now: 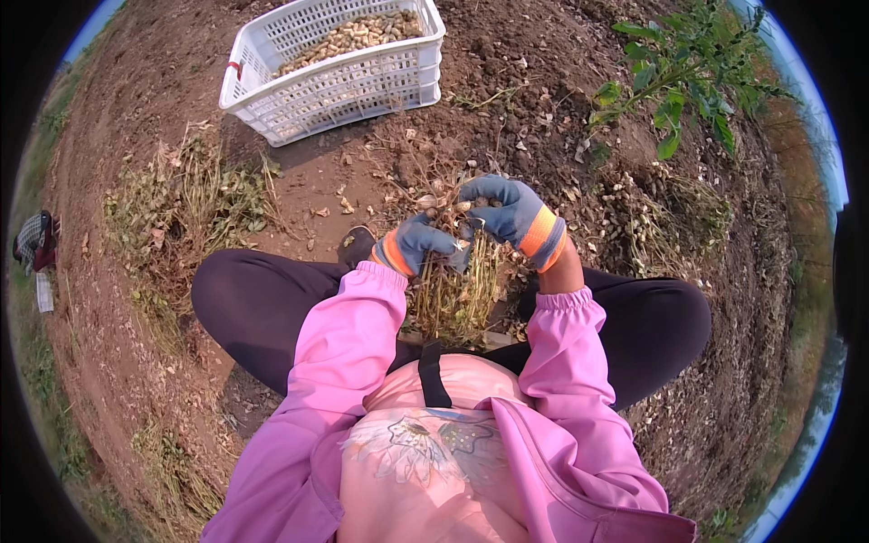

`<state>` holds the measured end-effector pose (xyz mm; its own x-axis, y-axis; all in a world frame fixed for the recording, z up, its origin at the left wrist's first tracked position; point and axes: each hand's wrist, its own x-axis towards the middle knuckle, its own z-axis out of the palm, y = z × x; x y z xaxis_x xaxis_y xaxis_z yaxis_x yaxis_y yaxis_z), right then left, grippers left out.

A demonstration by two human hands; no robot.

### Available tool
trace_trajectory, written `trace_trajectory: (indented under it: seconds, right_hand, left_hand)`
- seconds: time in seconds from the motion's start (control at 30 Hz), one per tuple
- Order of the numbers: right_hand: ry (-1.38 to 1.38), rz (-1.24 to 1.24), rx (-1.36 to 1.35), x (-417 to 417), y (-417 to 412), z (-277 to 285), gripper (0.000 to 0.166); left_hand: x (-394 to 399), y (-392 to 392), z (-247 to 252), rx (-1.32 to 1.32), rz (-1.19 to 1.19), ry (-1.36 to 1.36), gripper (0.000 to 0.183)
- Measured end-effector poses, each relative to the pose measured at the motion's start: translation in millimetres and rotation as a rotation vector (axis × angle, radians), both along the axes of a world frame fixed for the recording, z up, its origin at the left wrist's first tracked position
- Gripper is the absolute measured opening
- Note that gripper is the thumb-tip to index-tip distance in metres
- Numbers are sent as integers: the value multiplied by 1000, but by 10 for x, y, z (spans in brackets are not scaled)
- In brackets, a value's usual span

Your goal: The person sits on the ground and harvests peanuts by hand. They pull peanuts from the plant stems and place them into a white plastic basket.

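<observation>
Both hands wear blue-grey work gloves with orange cuff bands. My left hand [422, 244] is closed around a bunch of dried peanut plants [458, 295], whose stems and leaves hang down between my legs. At the root end, my right hand [506, 210] has its fingers curled over several peanut pods [464, 206]. Exactly how many pods it grips is hidden by the glove. Beyond my hands, a white plastic crate [339, 81] with slotted walls stands on the soil, partly filled with harvested peanuts [366, 34].
A heap of pulled, dry plants [197, 197] lies to the left. On the right are more peanut plants with pods [652, 217], below a tall green weed [679, 75]. Loose brown soil [502, 41] surrounds me. Far left, another person [35, 241] bends near a pale object [45, 292].
</observation>
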<state>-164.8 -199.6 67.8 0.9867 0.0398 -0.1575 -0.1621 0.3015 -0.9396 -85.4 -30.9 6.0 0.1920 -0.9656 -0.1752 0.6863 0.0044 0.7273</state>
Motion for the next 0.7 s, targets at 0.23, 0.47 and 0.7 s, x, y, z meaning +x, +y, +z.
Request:
trace_trajectory:
  seconds: [0.23,0.47,0.7]
  right_hand:
    - [128,-146,-86,11,73,12,18]
    - [161,-455,425,55,167,-384,18]
    - [267,-519,688,113,135,-833,10]
  left_hand:
    - [21,-13,58,-75,-52,68,23]
    - [12,-44,96,-9,27,-86,25]
    - [51,4,37,30,54,-140,24]
